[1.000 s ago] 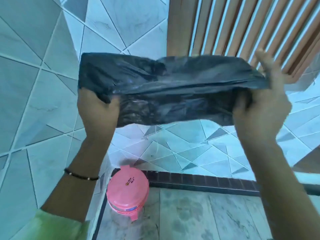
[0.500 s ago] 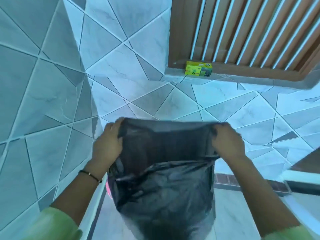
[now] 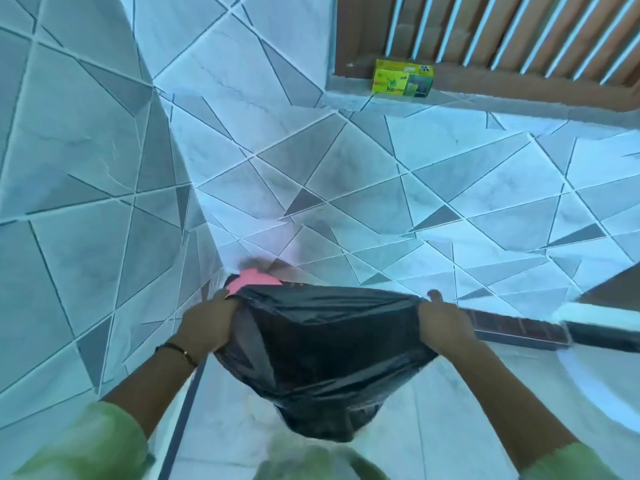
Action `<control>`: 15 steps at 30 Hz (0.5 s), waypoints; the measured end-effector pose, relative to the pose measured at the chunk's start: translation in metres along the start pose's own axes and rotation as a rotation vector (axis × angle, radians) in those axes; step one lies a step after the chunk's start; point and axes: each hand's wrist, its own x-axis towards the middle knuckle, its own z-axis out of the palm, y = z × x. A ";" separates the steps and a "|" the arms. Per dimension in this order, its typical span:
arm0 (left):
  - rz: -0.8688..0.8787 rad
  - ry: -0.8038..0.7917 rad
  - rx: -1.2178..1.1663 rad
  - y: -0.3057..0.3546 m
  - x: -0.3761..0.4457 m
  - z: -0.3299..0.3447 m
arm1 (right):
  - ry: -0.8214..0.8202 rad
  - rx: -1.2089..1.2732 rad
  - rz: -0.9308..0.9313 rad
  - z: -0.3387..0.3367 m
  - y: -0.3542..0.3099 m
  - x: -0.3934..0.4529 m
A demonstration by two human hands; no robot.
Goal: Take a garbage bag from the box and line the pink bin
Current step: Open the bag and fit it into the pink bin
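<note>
A black garbage bag (image 3: 322,355) hangs stretched between both hands low in the head view. My left hand (image 3: 207,327) grips its left edge, and my right hand (image 3: 441,323) grips its right edge. The bag's body sags down toward me. Just behind the bag's upper left corner a small piece of the pink bin (image 3: 254,280) shows; the rest of the bin is hidden by the bag. The yellow-green garbage bag box (image 3: 401,79) sits far off on a ledge below a wooden slatted door.
Tiled walls with a triangle pattern rise at the left (image 3: 86,202) and ahead. A dark tile strip (image 3: 519,329) runs along the base of the wall at the right. A wooden slatted door (image 3: 502,32) stands at the top right. Pale floor lies below the bag.
Both hands have brought the bag down from face height to low over the pink bin. The bag now covers most of the bin, and the box on the ledge has come into sight.
</note>
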 end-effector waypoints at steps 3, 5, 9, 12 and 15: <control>-0.061 0.056 -0.079 0.012 0.001 -0.020 | 0.012 0.008 0.006 -0.014 -0.004 0.013; -0.136 0.051 -0.048 0.007 -0.001 -0.018 | 0.025 0.013 0.013 -0.016 -0.005 0.019; -0.193 0.091 0.033 -0.011 -0.009 -0.010 | -0.003 -0.020 0.019 -0.021 -0.012 0.029; -0.204 0.082 0.075 -0.028 -0.008 -0.013 | 0.001 -0.049 0.010 -0.035 -0.024 0.041; -0.219 0.102 0.080 -0.050 0.006 -0.024 | 0.045 -0.048 0.030 -0.050 -0.038 0.061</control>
